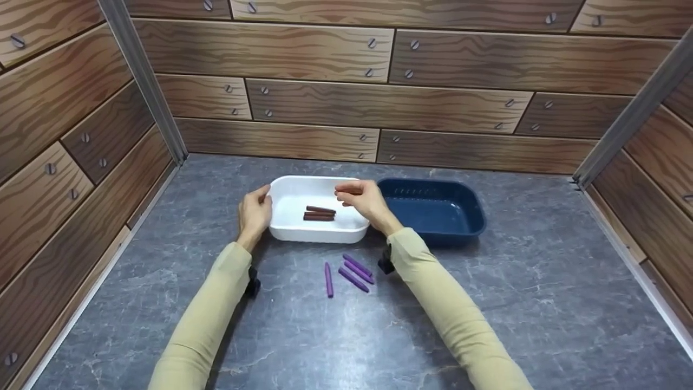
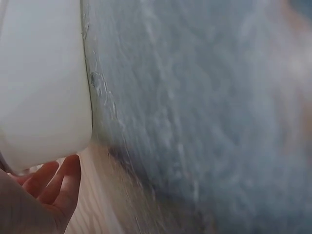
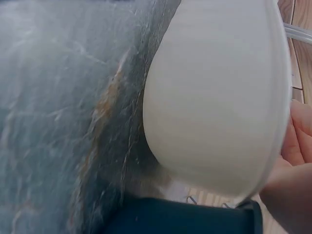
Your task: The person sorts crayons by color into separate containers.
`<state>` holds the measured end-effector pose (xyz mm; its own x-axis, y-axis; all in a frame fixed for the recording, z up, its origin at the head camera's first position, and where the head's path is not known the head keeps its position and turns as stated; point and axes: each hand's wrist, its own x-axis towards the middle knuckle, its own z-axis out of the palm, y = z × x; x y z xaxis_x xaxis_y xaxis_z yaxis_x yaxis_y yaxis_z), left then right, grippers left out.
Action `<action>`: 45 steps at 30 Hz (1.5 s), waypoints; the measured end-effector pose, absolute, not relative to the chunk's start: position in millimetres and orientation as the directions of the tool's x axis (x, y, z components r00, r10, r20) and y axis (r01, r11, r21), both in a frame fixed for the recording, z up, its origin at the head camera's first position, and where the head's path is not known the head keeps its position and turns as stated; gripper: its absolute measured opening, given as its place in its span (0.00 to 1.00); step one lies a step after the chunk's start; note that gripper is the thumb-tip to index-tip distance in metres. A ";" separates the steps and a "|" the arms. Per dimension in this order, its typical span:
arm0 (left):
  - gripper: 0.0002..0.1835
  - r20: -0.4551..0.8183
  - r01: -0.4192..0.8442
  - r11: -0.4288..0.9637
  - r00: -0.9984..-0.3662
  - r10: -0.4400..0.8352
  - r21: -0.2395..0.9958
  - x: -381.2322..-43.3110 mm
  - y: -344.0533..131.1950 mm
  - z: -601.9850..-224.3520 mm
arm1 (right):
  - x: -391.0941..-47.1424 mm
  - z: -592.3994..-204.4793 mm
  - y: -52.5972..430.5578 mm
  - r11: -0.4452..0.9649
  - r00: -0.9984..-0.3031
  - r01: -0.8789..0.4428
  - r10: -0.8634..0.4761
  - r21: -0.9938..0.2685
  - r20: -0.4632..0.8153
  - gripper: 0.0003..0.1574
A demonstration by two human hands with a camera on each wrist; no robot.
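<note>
A white tray [image 1: 319,235] holds several brown crayons [image 1: 319,215] lying side by side on its floor. At its left end my left hand [image 1: 254,212] grips the wall, fingers [image 2: 66,183] against the outside and thumb by the rim. My right hand [image 1: 368,203] is over the tray's right end with loosely bent fingers pointing left; nothing shows between thumb and fingertips. Several purple crayons [image 1: 355,271] lie on the table in front of the tray, one apart from the others. In the right wrist view the hand is partly hidden behind the tray's wall.
A dark blue tray [image 1: 479,208] stands close to the right side of the white one, partly behind my right hand. The grey marbled table [image 1: 162,303] is bounded by wood-patterned walls [image 1: 303,103] at the back and both sides, with metal posts [image 1: 157,92] in the corners.
</note>
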<state>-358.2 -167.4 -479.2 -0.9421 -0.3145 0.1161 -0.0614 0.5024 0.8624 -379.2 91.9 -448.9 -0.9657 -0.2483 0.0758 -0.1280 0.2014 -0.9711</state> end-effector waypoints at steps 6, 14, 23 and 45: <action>0.21 0.121 -0.043 0.492 -0.948 -0.296 0.870 -355.9 -169.3 -480.1 | -365.8 -446.8 107.4 0.217 -0.964 -0.174 -0.237 -0.960 0.121 0.18; 0.20 0.195 0.002 0.548 -0.936 -0.294 0.836 -355.3 -171.3 -477.0 | -352.2 -443.0 140.4 0.223 -0.974 -0.192 -0.161 -0.956 0.158 0.18; 0.18 0.366 0.130 0.584 -0.879 -0.306 0.801 -346.8 -166.9 -465.9 | -341.0 -442.7 188.3 0.222 -0.984 -0.175 -0.079 -0.959 0.161 0.18; 0.09 0.388 0.403 0.129 -0.913 0.125 0.906 -319.8 -106.2 -468.5 | -333.7 -440.7 312.6 0.385 -0.912 -0.048 0.359 -0.922 0.198 0.19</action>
<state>-319.8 -106.2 -468.5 -0.9131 0.1246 0.3882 0.4028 0.1287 0.9062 -333.7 312.6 -440.7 -0.9121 0.3593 0.1977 -0.0483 0.3847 -0.9218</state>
